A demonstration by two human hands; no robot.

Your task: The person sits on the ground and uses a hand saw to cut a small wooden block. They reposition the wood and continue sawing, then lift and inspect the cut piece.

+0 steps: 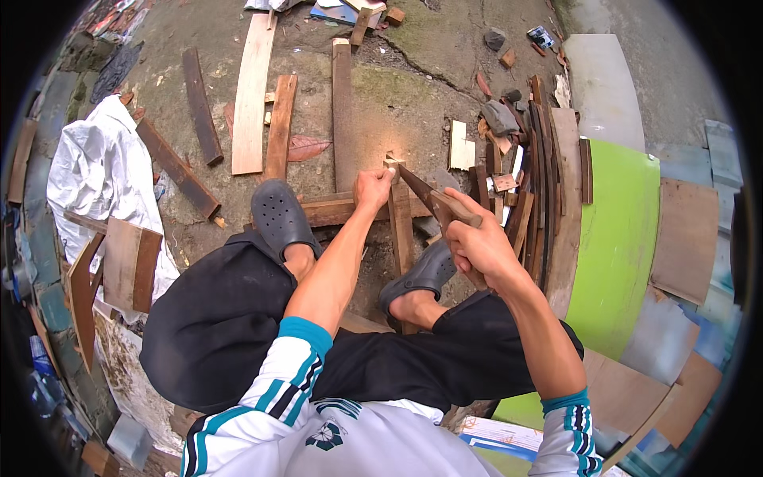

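Observation:
My right hand (481,245) is wrapped round the wooden handle of a handsaw (420,189). The dark blade slants away to the far left, its tip by the far end of a narrow wooden strip (401,226). Closed at that same end is my left hand (372,189), thumb uppermost, gripping the strip; its other fingers are partly hidden. The strip runs back between my feet and lies across a brown wooden board (326,211). A grey clog (284,216) is on my left foot, and another grey clog (421,274) is beside the strip on my right foot.
Loose planks lie ahead, among them a pale plank (253,103) and a dark board (343,119). To the right are stacked wood strips (544,191) and a green panel (616,246). A white sack (107,179) and propped wood pieces (127,266) stand left. The concrete ground (413,87) is cracked.

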